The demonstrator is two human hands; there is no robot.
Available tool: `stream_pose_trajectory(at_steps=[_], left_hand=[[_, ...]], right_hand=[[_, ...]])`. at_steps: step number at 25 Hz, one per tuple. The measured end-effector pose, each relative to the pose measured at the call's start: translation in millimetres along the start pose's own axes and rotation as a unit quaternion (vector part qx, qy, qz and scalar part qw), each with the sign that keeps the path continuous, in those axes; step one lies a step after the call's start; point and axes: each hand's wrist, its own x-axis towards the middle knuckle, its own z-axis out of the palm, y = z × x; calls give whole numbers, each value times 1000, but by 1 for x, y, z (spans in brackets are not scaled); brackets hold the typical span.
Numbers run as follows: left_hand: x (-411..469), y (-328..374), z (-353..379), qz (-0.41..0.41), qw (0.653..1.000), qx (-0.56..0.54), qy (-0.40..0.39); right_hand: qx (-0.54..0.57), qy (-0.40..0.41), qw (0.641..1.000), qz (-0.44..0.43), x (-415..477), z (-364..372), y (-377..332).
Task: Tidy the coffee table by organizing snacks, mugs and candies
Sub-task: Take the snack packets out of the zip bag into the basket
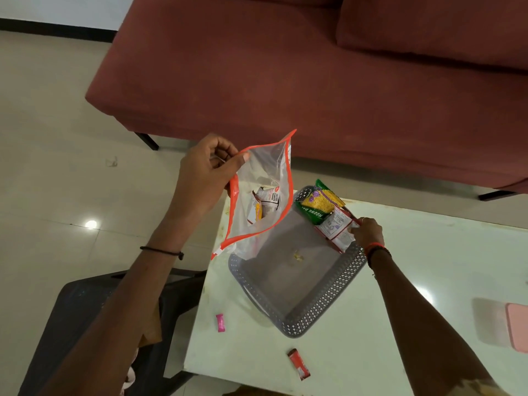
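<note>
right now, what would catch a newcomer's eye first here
The clear zip bag with its bright orange rim, held open in the air by the left hand, already with a peanut packet inside. Next, the right hand gripping a white and red packet beside a green one at the far end of the grey basket. Two small candies lie on the white table nearby.

You have a red sofa [314, 81] standing behind the table on a pale tiled floor [43, 124]. A dark chair [85, 324] sits at the lower left. A pink tray [518, 327] lies at the right edge.
</note>
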Motion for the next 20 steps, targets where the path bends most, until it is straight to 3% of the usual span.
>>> stream_pose_trajectory(at_steps=[4, 7, 10, 13, 15, 17, 19, 20], left_hand=[[-2, -1, -1, -6, 1000, 2, -5], [-5, 0, -3, -3, 1000, 10, -4], [-13, -1, -8, -6, 1000, 12, 0], [-25, 1, -12, -12, 1000, 11, -2], [-32, 2, -13, -13, 1000, 14, -5], [-41, 5, -14, -14, 1000, 15, -12], [-50, 11, -16, -8, 1000, 16, -24], [-55, 14, -16, -2, 999, 17, -29]], right_hand=[[-4, 61, 996, 65, -21, 6, 7], [-65, 89, 992, 60, -36, 1, 4], [-41, 96, 994, 22, -55, -19, -16], [57, 125, 978, -158, -103, -60, -70], [106, 113, 934, -321, -154, -91, -112], [99, 6, 864, -493, -213, -111, -143], [-14, -144, 802, -579, -251, -111, -162], [-106, -177, 776, -597, -259, -101, -169]])
